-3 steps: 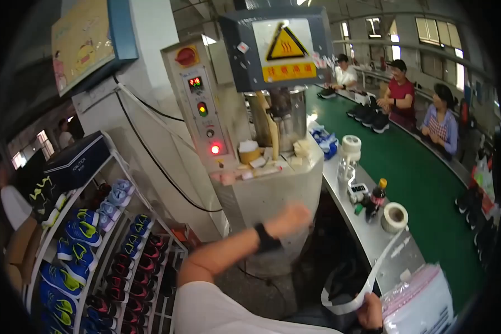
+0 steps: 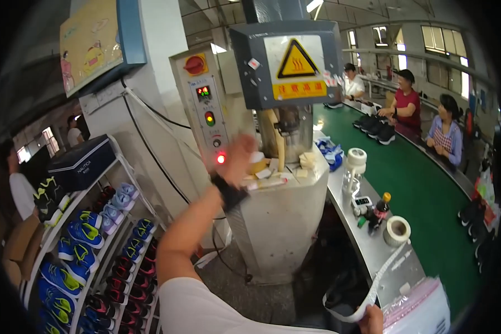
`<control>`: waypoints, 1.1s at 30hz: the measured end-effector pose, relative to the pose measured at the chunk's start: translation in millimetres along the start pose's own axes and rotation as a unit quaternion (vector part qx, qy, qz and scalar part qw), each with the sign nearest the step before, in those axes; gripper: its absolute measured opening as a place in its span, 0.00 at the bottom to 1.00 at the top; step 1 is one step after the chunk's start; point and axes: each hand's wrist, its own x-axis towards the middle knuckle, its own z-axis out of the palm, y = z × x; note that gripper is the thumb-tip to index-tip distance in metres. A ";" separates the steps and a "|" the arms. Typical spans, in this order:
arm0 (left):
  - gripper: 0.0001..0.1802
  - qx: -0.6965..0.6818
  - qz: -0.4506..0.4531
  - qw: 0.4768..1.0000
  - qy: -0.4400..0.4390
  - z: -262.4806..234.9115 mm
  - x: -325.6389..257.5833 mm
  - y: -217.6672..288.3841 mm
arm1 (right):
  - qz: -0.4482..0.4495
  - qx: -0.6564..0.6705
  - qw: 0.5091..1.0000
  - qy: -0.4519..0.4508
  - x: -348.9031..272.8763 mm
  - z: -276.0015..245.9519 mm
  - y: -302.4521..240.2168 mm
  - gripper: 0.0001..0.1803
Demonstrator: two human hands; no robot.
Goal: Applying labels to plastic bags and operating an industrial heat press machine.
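My left hand [image 2: 240, 160], with a black wristband, is raised in front of the machine's control panel [image 2: 207, 119]. It overlaps the red-lit button [image 2: 221, 159] in view; whether it touches the panel I cannot tell, and its fingers are smeared by motion. Low on the right, my right hand [image 2: 371, 319] is closed on a white paper strip [image 2: 371, 295]. The strip runs up toward a white roll [image 2: 404, 231] on the metal ledge and also hangs in a loop left of the hand.
Racks of blue and red sneakers [image 2: 79, 256] stand at left. At right runs a green conveyor belt [image 2: 406, 172] with black shoes [image 2: 376, 129] and several people behind it. A bottle [image 2: 379, 210] and a plastic-wrapped pack [image 2: 420, 312] sit along the metal ledge [image 2: 348, 214].
My left hand has swung left and up, from before the machine's body to its control panel. The right hand keeps its hold on the strip. The view has shifted slightly.
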 end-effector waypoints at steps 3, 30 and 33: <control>0.13 0.226 0.088 0.934 0.262 -122.7 123.4 17.5 | -0.065 -0.136 0.988 0.038 9.5 18.1 -33.0 0.08; 0.15 0.573 0.096 0.767 0.273 -172.4 223.4 0.5 | -0.137 -0.530 0.837 0.020 49.8 34.7 -44.1 0.07; 0.16 0.564 0.062 0.780 0.265 -168.5 224.0 5.0 | -0.152 -0.578 0.802 0.004 49.4 31.5 -38.7 0.08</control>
